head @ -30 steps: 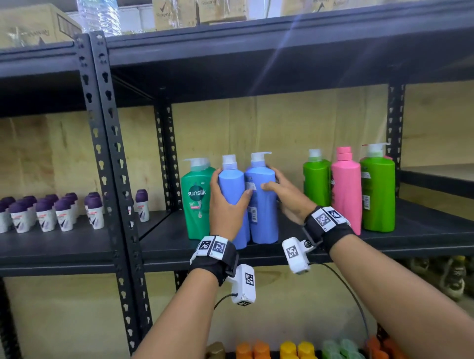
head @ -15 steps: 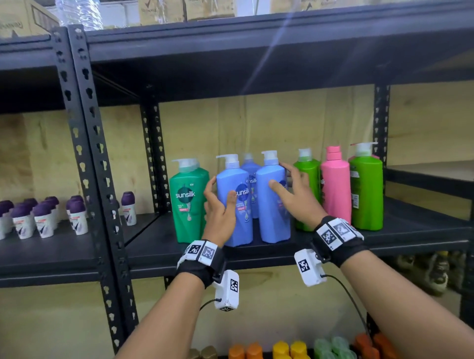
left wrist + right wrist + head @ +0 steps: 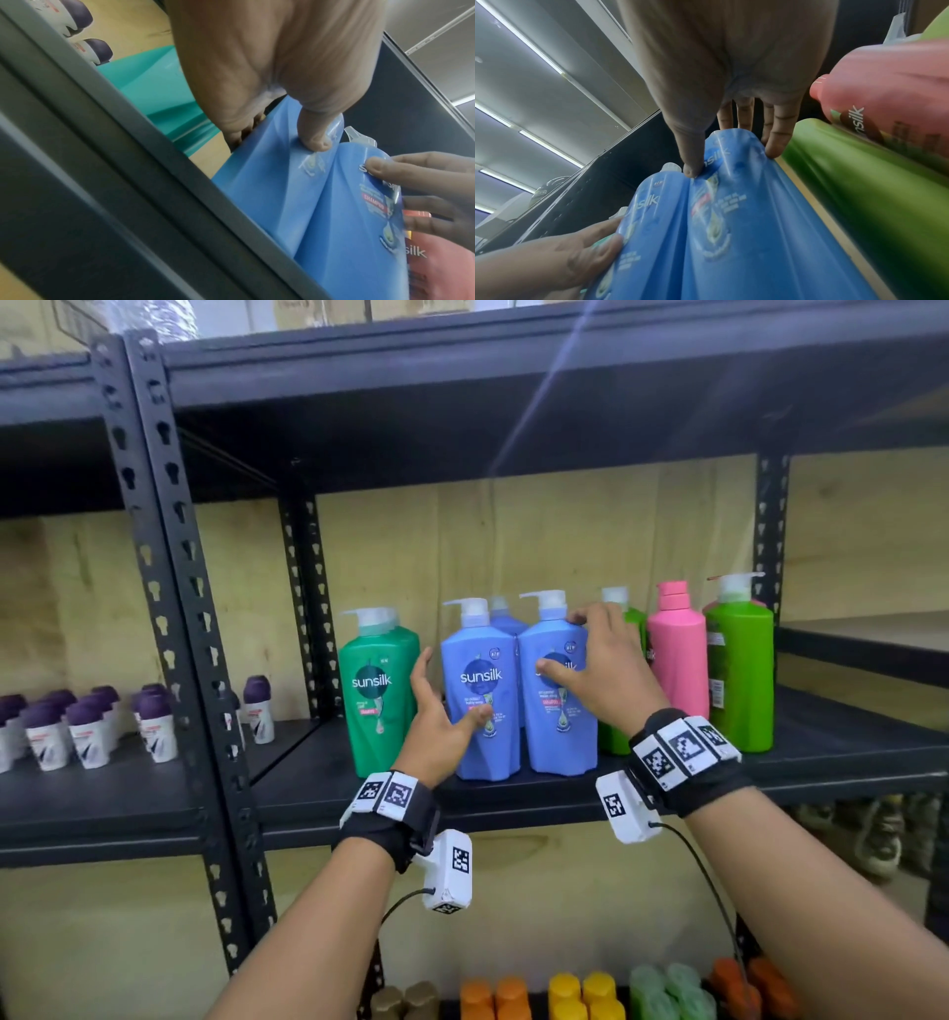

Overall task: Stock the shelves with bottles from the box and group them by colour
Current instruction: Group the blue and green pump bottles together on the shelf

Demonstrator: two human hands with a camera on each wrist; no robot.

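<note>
Two blue pump bottles stand side by side on the black shelf, labels facing me, and a third blue bottle stands behind them. My left hand is at the left blue bottle; its thumb presses the front while the straight fingers stand just off the bottle's left side. My right hand holds the right blue bottle, with its thumb on the label and its fingers over the right shoulder.
A teal-green bottle stands just left of the blue ones. To their right are a light green bottle, a pink one and another green one. Purple-capped roll-ons fill the left bay beyond the post. Coloured caps show below.
Both front blue bottles have been turned so their labels face me and now stand close together. My left fingers have loosened from that bottle's side, and my right hand has shifted up to the shoulder.
</note>
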